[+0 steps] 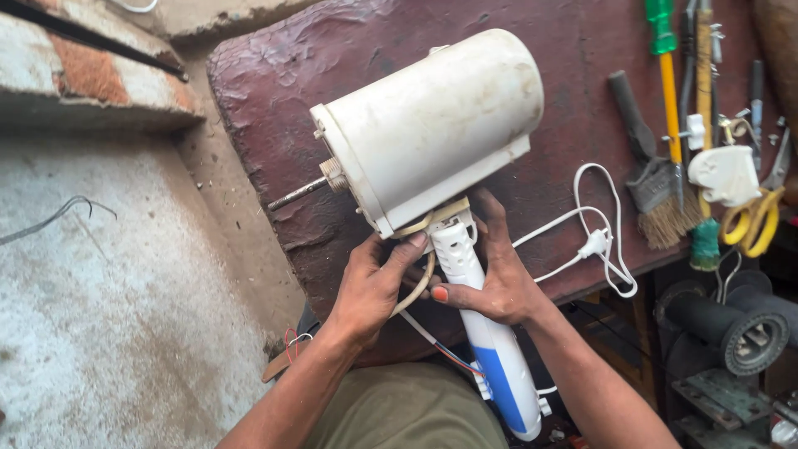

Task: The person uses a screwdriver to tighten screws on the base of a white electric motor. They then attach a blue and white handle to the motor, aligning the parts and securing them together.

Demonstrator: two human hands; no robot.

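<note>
the white fan motor housing (428, 125), dusty and scuffed, is tilted above the dark red counter (573, 100), its metal shaft (301, 193) jutting left, probably so the neck joint faces the person. below the housing, the white-and-blue stand neck (482, 324) runs down toward the lap. the left hand (370, 291) pinches a cream cable at that joint; the right hand (495, 278) wraps the neck. right of the housing lie a white cord (603, 241), brush (657, 187), green-handled screwdriver (665, 66), and yellow scissors (756, 220).
</note>
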